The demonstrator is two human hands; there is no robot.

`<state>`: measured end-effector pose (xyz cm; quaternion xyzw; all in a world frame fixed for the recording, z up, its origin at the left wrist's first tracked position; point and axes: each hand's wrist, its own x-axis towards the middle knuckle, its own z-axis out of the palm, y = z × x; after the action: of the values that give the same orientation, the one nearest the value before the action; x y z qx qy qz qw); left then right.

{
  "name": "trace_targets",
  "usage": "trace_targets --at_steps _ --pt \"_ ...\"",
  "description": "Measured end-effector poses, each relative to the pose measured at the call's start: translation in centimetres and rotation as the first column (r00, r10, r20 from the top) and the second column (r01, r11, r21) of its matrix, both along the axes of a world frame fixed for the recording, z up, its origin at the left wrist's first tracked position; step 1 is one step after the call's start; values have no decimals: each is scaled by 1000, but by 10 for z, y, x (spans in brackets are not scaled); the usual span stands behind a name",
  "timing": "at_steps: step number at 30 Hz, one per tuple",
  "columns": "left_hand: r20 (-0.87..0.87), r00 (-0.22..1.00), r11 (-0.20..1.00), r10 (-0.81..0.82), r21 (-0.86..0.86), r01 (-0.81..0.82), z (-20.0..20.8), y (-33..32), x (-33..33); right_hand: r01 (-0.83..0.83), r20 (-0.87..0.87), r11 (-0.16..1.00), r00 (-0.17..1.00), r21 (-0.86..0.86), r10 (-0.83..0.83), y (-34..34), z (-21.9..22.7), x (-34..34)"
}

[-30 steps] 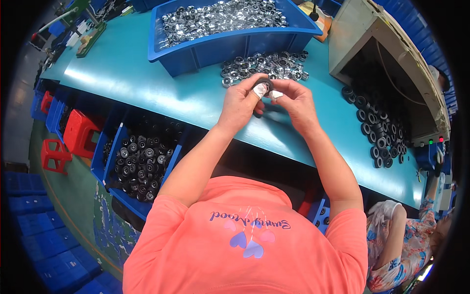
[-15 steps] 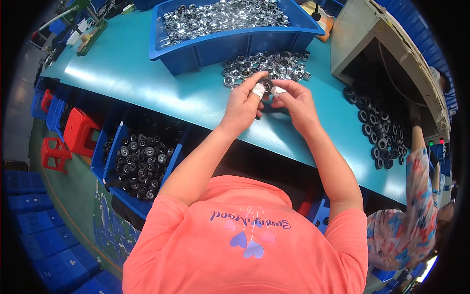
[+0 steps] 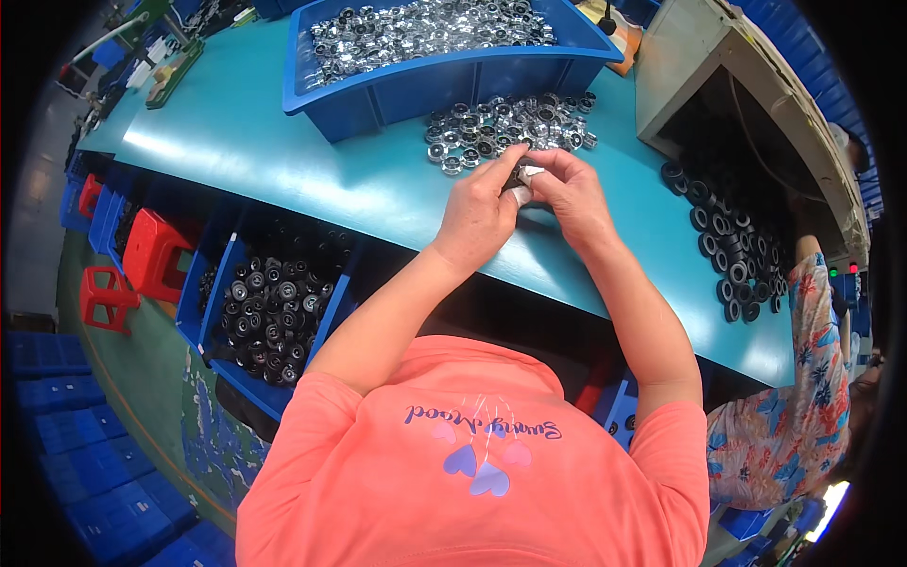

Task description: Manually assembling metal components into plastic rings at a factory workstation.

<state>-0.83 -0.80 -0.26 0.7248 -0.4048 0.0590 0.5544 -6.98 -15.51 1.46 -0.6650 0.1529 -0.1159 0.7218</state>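
Wheel part [image 3: 517, 176], mostly hidden, is above the table [image 3: 283, 161], which offers you moving room toward its left end. The blue bin [image 3: 425, 94] and silvery wheels [image 3: 505, 123] limit reach toward the far edge. Your left hand [image 3: 477, 215] and right hand [image 3: 576, 198] have drawn together, grip clamped on the part, covering its face; you seem to be working it between your thumbs.

Most of the small, dark, round part [image 3: 519, 177] is covered by the left hand [image 3: 480, 213] and right hand [image 3: 571, 194]; its face is too small to read. The upper edge cuts off the blue plastic bin [image 3: 435, 90]. Inside the beige box-shaped housing [image 3: 675, 85], shadow obscures a co-worker's hand beyond the floral-patterned sleeve [image 3: 814, 321]. The dark rim crops the stacked blue plastic crates [image 3: 118, 506].
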Motion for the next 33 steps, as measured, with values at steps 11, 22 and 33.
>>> trace_targets --at_steps 11,22,33 --pt "-414 895 985 -168 -107 135 5 0 4 -97 26 942 995 320 94 -9 5 1" --pt "-541 806 969 -239 -182 166 4 6 9 -168 17 947 985 273 170 -13 11 -2" --pt "-454 871 976 -189 -187 114 14 9 3 -202 13 946 979 254 206 -18 10 -2"
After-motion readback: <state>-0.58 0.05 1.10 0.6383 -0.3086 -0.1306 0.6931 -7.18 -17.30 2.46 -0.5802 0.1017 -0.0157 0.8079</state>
